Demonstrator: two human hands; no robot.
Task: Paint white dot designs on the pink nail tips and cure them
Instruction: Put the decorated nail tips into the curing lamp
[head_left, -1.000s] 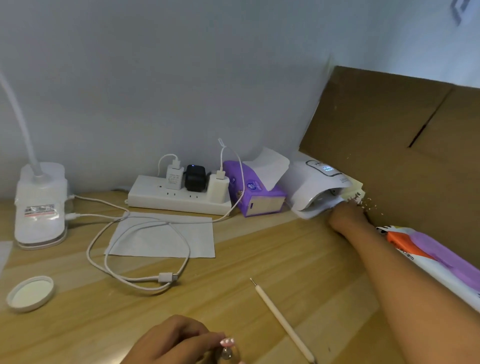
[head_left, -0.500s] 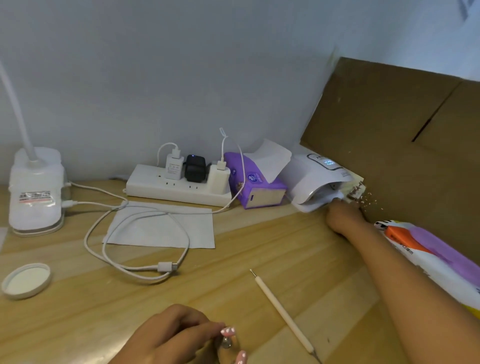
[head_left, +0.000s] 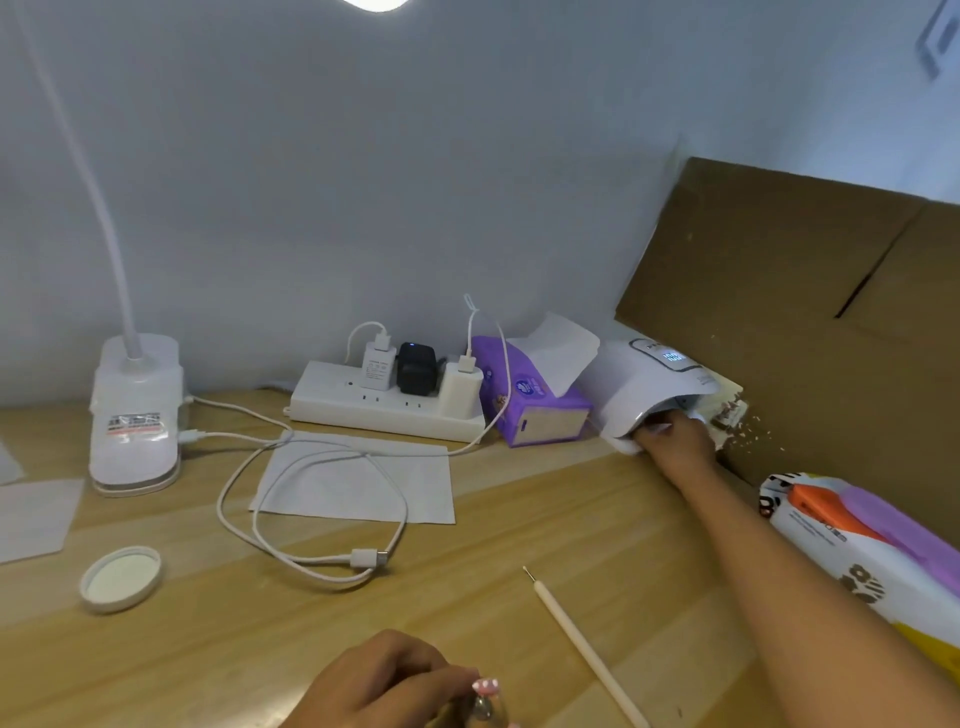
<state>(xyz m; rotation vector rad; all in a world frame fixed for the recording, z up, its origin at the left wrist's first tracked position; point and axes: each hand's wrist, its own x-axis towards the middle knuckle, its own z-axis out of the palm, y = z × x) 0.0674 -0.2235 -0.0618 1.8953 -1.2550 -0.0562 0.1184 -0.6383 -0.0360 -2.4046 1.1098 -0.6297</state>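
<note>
My left hand (head_left: 384, 680) lies at the bottom edge, fingers curled round a small silvery holder (head_left: 483, 707). A pink nail tip (head_left: 486, 686) with white dots shows just above it. My right hand (head_left: 678, 447) reaches far right into the mouth of the white curing lamp (head_left: 641, 387). The lamp's display is lit, and its shell hides the fingers of that hand. A thin white dotting pen (head_left: 582, 644) lies loose on the wooden desk (head_left: 519, 509) between my arms.
A white power strip (head_left: 384, 410) with chargers and a purple tissue pack (head_left: 535, 410) stand at the back. A looped white cable (head_left: 311, 514) lies over a paper sheet (head_left: 358, 483). A desk lamp base (head_left: 135, 415) and white lid (head_left: 120, 578) are left; cardboard (head_left: 810, 332) and a snack bag (head_left: 857, 540) are right.
My view has tilted up a little, so everything sits lower in frame. My right hand stays at the curing lamp's mouth and my left hand keeps its hold.
</note>
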